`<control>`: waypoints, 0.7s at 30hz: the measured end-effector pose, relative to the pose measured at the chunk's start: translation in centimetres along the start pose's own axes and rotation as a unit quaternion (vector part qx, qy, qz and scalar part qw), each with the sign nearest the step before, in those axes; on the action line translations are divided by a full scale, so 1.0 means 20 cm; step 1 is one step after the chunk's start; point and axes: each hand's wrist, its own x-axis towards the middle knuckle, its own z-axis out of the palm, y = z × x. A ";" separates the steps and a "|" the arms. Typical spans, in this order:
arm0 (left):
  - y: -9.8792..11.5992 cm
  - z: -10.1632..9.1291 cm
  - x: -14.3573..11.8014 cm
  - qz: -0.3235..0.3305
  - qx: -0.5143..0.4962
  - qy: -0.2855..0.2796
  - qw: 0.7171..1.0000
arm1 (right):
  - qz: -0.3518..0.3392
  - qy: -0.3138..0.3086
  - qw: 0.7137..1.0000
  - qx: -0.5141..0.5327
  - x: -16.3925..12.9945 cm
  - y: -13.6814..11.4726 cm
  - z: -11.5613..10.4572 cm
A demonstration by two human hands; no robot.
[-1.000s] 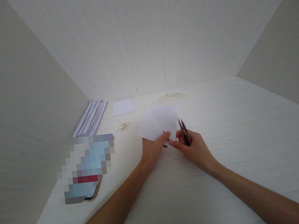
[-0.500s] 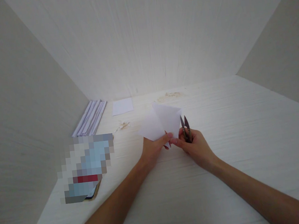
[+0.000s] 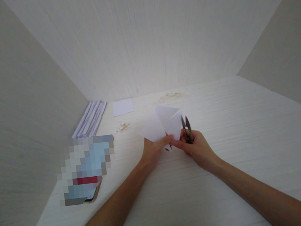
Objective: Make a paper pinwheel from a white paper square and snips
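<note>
On the pale table (image 3: 236,125), the largest thing in my head view, I see 2 hands at work, and between them, near the middle, is the folded white paper (image 3: 161,124). I judge it very light and thin, stiff only along its creases; it should not slip much, but it can bend or tear easily, so I would take hold at the lower folded end, where the layers seem to meet — firmly, without crushing. The left hand (image 3: 157,146) pinches it there, its thumb on top and the fingers mostly hidden underneath. The right hand (image 3: 199,143) keeps its thumb at the lower edge, but whether it also pinches the paper, I cannot tell. Smallest are the metal snips (image 3: 190,134) — inside those curled right fingers, 2 blades apart, tips toward the far wall.
</note>
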 end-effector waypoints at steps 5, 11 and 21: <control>0.00 0.00 0.00 -0.010 0.018 0.006 1.000 | 0.001 -0.003 1.000 0.002 0.00 0.00 0.00; 0.01 0.01 0.00 -0.006 0.014 0.031 0.999 | 0.000 -0.003 1.000 0.004 0.00 0.00 0.00; 0.02 0.02 -0.02 -0.011 0.088 0.031 0.996 | -0.006 -0.008 1.000 -0.007 0.01 0.01 -0.01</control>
